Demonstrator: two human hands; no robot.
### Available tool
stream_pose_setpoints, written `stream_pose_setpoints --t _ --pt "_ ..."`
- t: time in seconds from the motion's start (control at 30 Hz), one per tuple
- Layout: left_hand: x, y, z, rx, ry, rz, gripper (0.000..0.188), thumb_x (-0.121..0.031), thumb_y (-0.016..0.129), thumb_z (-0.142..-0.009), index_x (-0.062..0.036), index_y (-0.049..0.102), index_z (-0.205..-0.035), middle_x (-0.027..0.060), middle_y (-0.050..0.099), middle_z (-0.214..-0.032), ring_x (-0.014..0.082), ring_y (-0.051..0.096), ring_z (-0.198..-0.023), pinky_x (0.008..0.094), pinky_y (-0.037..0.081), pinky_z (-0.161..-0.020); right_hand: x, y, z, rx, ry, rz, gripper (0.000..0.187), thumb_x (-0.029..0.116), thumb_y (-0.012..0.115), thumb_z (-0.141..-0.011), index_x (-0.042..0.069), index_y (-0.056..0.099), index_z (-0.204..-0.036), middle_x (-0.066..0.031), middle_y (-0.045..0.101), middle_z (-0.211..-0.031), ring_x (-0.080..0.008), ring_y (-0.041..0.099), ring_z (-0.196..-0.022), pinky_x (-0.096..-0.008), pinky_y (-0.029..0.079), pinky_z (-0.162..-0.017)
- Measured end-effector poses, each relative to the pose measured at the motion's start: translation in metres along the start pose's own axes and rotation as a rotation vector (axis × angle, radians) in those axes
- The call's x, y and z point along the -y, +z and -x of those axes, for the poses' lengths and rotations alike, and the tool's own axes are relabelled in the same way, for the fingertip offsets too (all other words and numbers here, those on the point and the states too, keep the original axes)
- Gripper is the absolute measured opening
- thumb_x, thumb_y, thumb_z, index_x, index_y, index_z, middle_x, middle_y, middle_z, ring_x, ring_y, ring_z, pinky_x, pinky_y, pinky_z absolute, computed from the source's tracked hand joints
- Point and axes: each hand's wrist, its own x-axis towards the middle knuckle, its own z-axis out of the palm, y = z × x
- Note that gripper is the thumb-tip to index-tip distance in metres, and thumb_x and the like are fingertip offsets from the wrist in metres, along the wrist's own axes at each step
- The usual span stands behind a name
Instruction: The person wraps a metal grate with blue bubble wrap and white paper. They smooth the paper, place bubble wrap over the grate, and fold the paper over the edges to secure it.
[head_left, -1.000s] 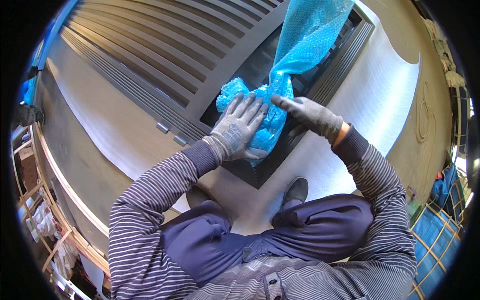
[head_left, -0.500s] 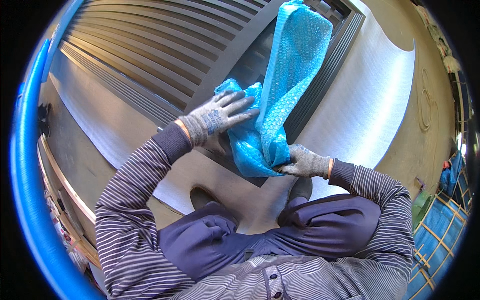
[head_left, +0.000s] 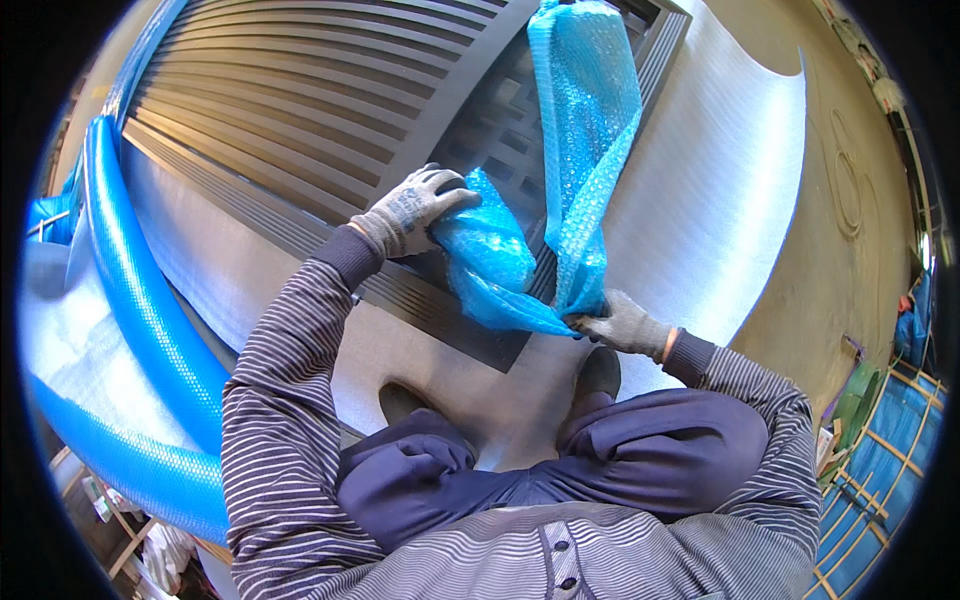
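A strip of blue bubble wrap [head_left: 590,110] lies twisted over the near corner of a dark slatted panel [head_left: 300,80]. My left hand [head_left: 415,208], in a grey glove, is closed on the crumpled end of the wrap, its fingers curled over the edge. Lower down and to the right, my gloved right hand [head_left: 628,326] pinches the narrow folded part of the strip. Between the two hands the wrap hangs in a loose fold across the panel's corner. The strip's far part stretches along the panel's grooved right edge.
Under the panel spreads a silvery white foam sheet [head_left: 730,190], curling up at its right edge. A big roll of blue bubble wrap [head_left: 150,300] bends along my left side. At the lower right stand wooden slats [head_left: 870,510] over blue sheeting.
My left hand has gone from spread fingers on the wrap to gripping its end, pulled slightly left. The wrap between my hands has opened out, and the view has shifted.
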Motion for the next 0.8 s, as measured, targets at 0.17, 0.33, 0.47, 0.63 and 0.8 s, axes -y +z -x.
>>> stream_pose_setpoints --t 0.17,0.33,0.47,0.63,0.8 --pt "-0.002 -0.007 -0.001 0.038 -0.049 0.131 0.079 -0.008 0.087 -0.065 -0.0223 0.056 -0.137 0.0157 0.053 -0.138 0.0408 0.048 -0.132 0.0517 0.043 -0.113 0.005 0.011 -0.01 -0.108 -0.031 0.306 0.031 0.034 0.068 -0.094 0.006 0.07 -0.108 -0.0151 0.073 -0.077 -0.0255 0.072 -0.069 -0.0417 0.056 -0.067" --pt "0.005 -0.014 0.0 -0.064 0.015 0.323 0.076 -0.004 0.086 -0.065 -0.018 0.057 -0.134 0.0157 0.054 -0.134 0.0397 0.055 -0.124 0.0456 0.051 -0.107 -0.002 0.042 -0.011 0.028 -0.095 0.471 0.042 0.041 0.066 -0.092 0.003 0.068 -0.111 -0.0287 0.07 -0.101 -0.0461 0.067 -0.098 -0.0532 0.052 -0.088" --pt "0.012 -0.012 0.002 0.001 0.036 0.238 0.075 -0.006 0.087 -0.067 -0.0208 0.056 -0.134 0.015 0.053 -0.136 0.0404 0.051 -0.129 0.0492 0.048 -0.11 -0.011 0.017 -0.012 -0.418 0.016 0.575 0.042 0.028 0.071 -0.091 0.0 0.061 -0.121 -0.0244 0.071 -0.091 -0.0399 0.071 -0.086 -0.0492 0.055 -0.082" --pt "0.011 -0.006 0.001 0.004 0.078 0.036 0.078 -0.005 0.088 -0.066 -0.0232 0.056 -0.135 0.0146 0.052 -0.139 0.0406 0.049 -0.132 0.0499 0.046 -0.113 0.026 -0.067 -0.054 -0.641 -0.176 -0.129 0.024 0.021 0.069 -0.092 0.0 0.071 -0.103 -0.0104 0.07 -0.076 -0.0165 0.065 -0.057 -0.0321 0.052 -0.052" --pt "0.011 -0.01 -0.002 0.047 -0.057 0.148 0.077 -0.007 0.089 -0.063 -0.0215 0.057 -0.131 0.0153 0.052 -0.139 0.0405 0.047 -0.135 0.0506 0.043 -0.115 0.056 -0.117 -0.128 -0.865 -0.235 0.208 0.05 0.031 0.074 -0.087 0.001 0.065 -0.126 -0.0233 0.071 -0.117 -0.0377 0.068 -0.111 -0.0447 0.05 -0.099"
